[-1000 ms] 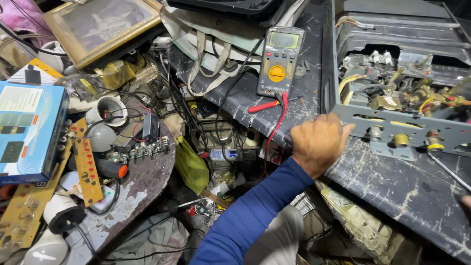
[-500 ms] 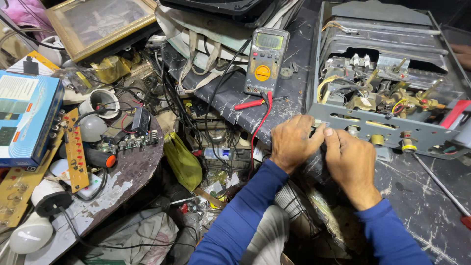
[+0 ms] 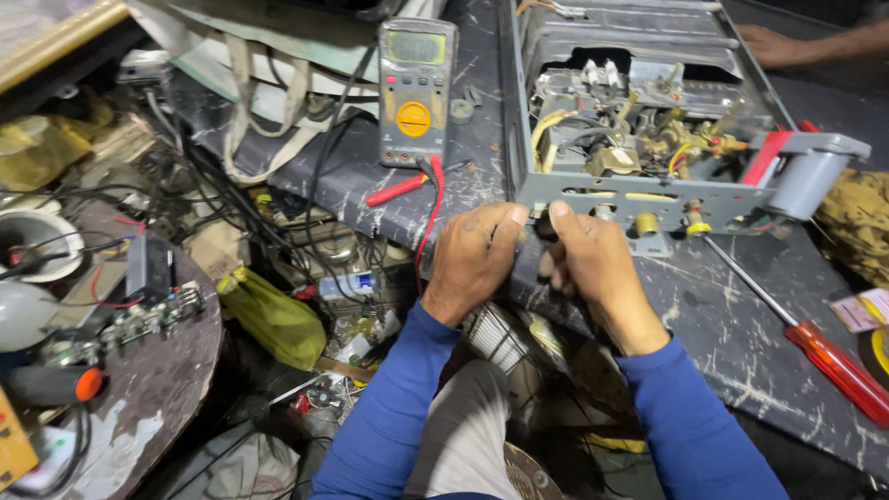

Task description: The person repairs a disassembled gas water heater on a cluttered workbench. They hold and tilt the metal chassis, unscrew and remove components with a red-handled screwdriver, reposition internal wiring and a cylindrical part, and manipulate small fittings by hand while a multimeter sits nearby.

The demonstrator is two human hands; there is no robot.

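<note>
My left hand (image 3: 474, 259) and my right hand (image 3: 593, 268) meet at the near edge of a scratched dark worktop (image 3: 722, 315). Both have their fingers curled and thumbs up, pinching a small dark object (image 3: 537, 243) between them; I cannot make out what it is. Just beyond the hands lies an open grey metal appliance chassis (image 3: 648, 196) with wires and brass fittings inside. A grey multimeter (image 3: 415, 93) with a yellow dial lies to the left of the chassis, and its red probe (image 3: 398, 190) and red lead run down toward my left hand.
A red-handled screwdriver (image 3: 833, 361) lies on the worktop at the right. Another person's hand (image 3: 778, 44) rests at the far right. To the left are tangled black cables (image 3: 213, 194), a yellow-green bag (image 3: 273, 319) and a round table with circuit boards (image 3: 139, 319).
My right hand has come into view and joined my left hand at the worktop's edge. The hands have closed together on the small object, and the view has moved nearer.
</note>
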